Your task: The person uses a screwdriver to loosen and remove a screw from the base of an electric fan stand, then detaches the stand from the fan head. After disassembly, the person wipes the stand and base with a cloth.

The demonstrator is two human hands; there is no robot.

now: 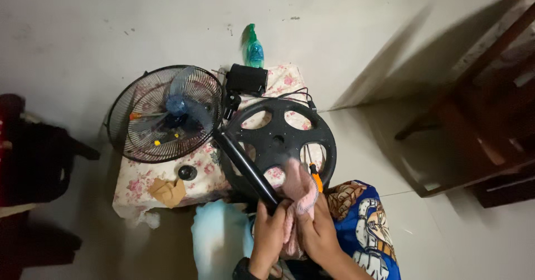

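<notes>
- your left hand (268, 236) is wrapped around the lower end of the black fan pole (245, 168), fingers curled tight on it, just beside your right hand.
- your right hand (316, 228) pinches a pink cloth (299, 193), fingers pressed together on the fabric; the cloth lies against the pole end and drapes between both hands.
- the cloth looks soft and limp, so it should bunch and slide easily; hold it by a gathered fold.
- the pole looks rigid and smooth, likely slippery under bare skin; the grip near its end, where you have it, seems the sound place.
- just past your right fingers an orange-handled screwdriver (316, 177) lies on the round black fan base (278, 140). the base looks heavy and stiff, with open cut-outs that could catch a finger.
- up and left of your left hand the pole meets the fan head: a wire guard (164, 113) around pale blue blades (181, 99). the guard wires look thin and bendable, so it is a poor place to hold.
- all this rests on a floral-covered low table (134, 188), its near edge just left of your left hand, with a scrap of brown paper (167, 191) and a small dark knob (187, 172) close to that edge.
- beyond the base sit a black box (246, 79) and a green spray bottle (253, 49).
- open floor lies to the right of your right hand; dark wooden furniture (479, 124) stands well apart there.
</notes>
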